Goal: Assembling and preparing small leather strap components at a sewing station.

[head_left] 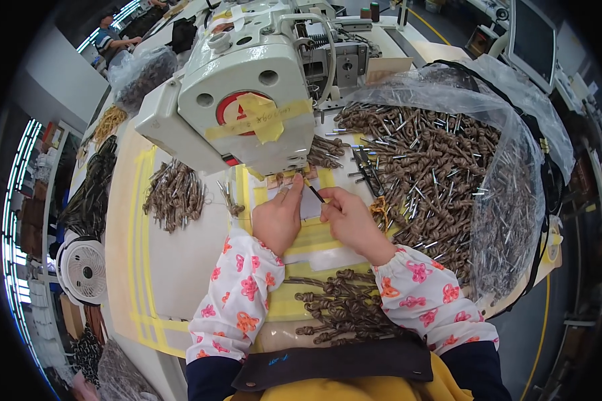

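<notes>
Under the head of a white sewing machine, my left hand points forward with its fingers closed together by a copper-coloured plate. What those fingers hold, if anything, is hidden. My right hand pinches a thin black stick-like tool, whose far end slants toward my left fingertips. A few knotted brown cords with shiny metal tips lie just left of my left hand. Between my forearms rests a bundle of knotted brown cords.
A large heap of brown knotted cords fills the right side, partly under clear plastic. Black-handled snips lie beside it. Another cord pile sits left. A white fan stands at the table's left edge. A person sits far left.
</notes>
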A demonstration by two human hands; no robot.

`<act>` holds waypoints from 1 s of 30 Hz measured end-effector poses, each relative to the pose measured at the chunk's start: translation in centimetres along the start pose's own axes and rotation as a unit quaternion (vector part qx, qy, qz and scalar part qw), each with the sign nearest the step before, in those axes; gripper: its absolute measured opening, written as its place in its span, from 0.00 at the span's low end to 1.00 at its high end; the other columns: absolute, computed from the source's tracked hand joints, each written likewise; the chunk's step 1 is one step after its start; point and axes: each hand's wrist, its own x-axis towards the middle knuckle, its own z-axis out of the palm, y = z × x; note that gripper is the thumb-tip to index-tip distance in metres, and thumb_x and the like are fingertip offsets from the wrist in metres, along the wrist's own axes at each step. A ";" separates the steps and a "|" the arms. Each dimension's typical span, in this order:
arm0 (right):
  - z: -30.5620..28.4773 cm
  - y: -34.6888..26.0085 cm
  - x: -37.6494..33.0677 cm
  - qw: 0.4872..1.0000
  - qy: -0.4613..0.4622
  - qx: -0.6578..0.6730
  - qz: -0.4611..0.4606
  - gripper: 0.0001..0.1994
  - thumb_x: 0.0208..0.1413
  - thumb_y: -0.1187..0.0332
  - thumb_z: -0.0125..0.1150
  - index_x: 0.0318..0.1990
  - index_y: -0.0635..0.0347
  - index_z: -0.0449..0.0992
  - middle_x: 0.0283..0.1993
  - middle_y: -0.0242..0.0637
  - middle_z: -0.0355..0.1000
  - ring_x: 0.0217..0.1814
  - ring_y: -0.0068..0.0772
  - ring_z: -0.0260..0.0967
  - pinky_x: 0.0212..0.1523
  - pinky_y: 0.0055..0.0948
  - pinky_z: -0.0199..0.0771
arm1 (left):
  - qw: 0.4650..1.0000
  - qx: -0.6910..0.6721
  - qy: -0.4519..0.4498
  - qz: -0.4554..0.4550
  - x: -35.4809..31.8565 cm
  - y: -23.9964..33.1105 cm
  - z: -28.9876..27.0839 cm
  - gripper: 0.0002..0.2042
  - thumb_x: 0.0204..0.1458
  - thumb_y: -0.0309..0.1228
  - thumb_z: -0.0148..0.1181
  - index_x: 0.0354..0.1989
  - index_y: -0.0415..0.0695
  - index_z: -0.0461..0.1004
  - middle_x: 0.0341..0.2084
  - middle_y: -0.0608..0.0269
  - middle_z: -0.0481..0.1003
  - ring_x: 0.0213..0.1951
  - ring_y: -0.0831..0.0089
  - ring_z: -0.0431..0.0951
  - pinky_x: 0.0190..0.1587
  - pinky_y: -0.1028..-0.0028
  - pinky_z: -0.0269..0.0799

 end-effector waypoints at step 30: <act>-0.3 0.8 0.5 0.999 -0.008 -0.029 -0.032 0.15 0.54 0.73 0.48 0.48 0.71 0.66 0.25 0.42 0.72 0.28 0.31 0.70 0.32 0.28 0.69 | 1.000 -0.029 -0.002 -0.005 0.2 0.2 -0.4 0.17 0.51 0.29 0.51 0.51 0.44 0.69 0.27 0.53 0.76 0.20 0.56 0.75 0.20 0.63 0.70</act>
